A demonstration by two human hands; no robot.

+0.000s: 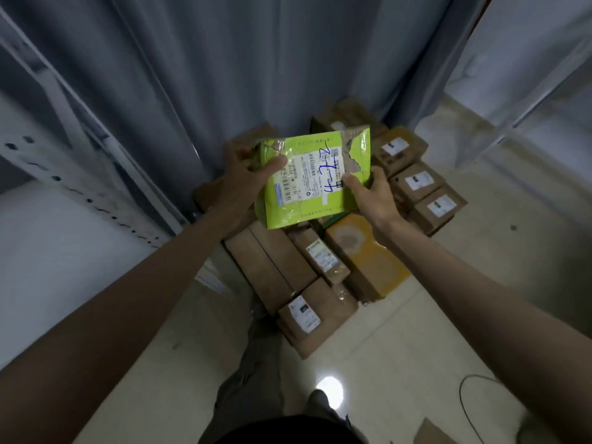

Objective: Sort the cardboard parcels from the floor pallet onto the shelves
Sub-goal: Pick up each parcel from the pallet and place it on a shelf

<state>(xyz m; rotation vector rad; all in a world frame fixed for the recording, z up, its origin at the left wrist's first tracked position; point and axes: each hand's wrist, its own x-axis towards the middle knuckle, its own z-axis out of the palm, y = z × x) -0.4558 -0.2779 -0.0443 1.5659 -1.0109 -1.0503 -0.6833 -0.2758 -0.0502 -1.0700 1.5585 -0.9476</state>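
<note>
1. Hard to read: the white shipping label [312, 174] on the green parcel [312, 177] carries small print too blurred to make out; only blue handwritten marks across it are clear.
2. Hidden: my fingers on both hands are behind the parcel, only the thumbs show on its front face. A torn brown patch sits at its upper right corner.
3. The stack of cardboard parcels [323, 251] on the floor is partly covered by the green parcel and my forearms — I cannot tell whether a pallet lies under it.
4. My left hand [238, 174] grips the parcel's left edge, thumb pressed near the label's upper left.
5. My right hand [373, 197] grips the lower right edge, thumb on the label's right end.
6. The green parcel is held up between both hands, tilted, above the far part of the stack, in front of a grey curtain [256, 65].
7. A perforated metal shelf upright [80, 184] is at left — cut off by the frame edge.
8. A yellow-taped box [365, 254] lies in the stack just below my right wrist.
</note>
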